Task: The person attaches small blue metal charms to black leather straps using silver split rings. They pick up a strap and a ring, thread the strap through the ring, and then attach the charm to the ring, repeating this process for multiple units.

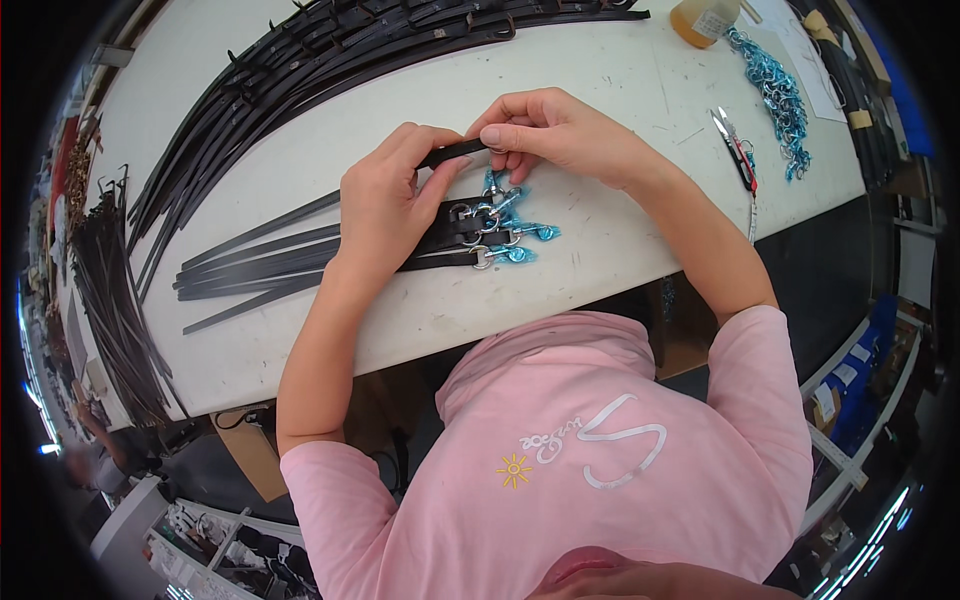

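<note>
A thin black strap (455, 153) is stretched between my two hands above the white table. My left hand (392, 190) is closed on it, the thumb pressing along its side. The fingers of my right hand (550, 132) pinch the strap's end, where a bit of metal shows; the rest is hidden by the fingers. Just below my hands, several finished-looking black straps lie fanned on the table, their ends carrying silver snap hooks (484, 256) wrapped in blue film (543, 232). The tails of these straps (255, 262) run off to the left, past my left wrist.
A long bundle of black straps (300, 75) curves across the back. More straps (110, 290) hang over the left edge. At the right lie scissors (738, 152) and a heap of blue-wrapped metal hooks (775, 92), near a bottle of amber liquid (703, 20).
</note>
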Demonstrator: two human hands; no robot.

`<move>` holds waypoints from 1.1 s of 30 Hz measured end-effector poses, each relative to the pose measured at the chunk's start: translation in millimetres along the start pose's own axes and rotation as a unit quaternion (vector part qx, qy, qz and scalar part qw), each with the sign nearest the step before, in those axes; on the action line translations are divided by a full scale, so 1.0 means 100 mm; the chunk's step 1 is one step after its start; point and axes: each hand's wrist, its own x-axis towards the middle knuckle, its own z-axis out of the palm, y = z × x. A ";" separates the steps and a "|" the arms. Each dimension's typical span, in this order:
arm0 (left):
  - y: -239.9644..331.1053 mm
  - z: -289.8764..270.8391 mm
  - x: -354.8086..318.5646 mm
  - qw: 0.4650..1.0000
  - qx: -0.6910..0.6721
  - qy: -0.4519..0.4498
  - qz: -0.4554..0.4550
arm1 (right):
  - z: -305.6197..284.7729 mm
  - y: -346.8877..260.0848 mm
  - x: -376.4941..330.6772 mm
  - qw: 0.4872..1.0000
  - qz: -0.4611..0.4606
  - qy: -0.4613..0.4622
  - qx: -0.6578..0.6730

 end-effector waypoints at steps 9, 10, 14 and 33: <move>-0.03 0.03 0.01 0.996 0.041 0.038 0.073 | -0.05 -0.02 -0.02 0.999 -0.014 -0.040 0.008; -0.03 0.03 0.01 0.996 0.040 0.036 0.071 | -0.06 -0.01 -0.02 0.999 -0.016 -0.042 0.007; 0.00 0.01 0.01 0.998 0.040 0.021 0.044 | -0.05 0.00 0.00 0.999 -0.014 -0.039 -0.007; 0.00 0.03 0.01 1.000 -0.001 0.000 0.026 | -0.04 -0.03 -0.01 0.999 -0.005 -0.033 -0.042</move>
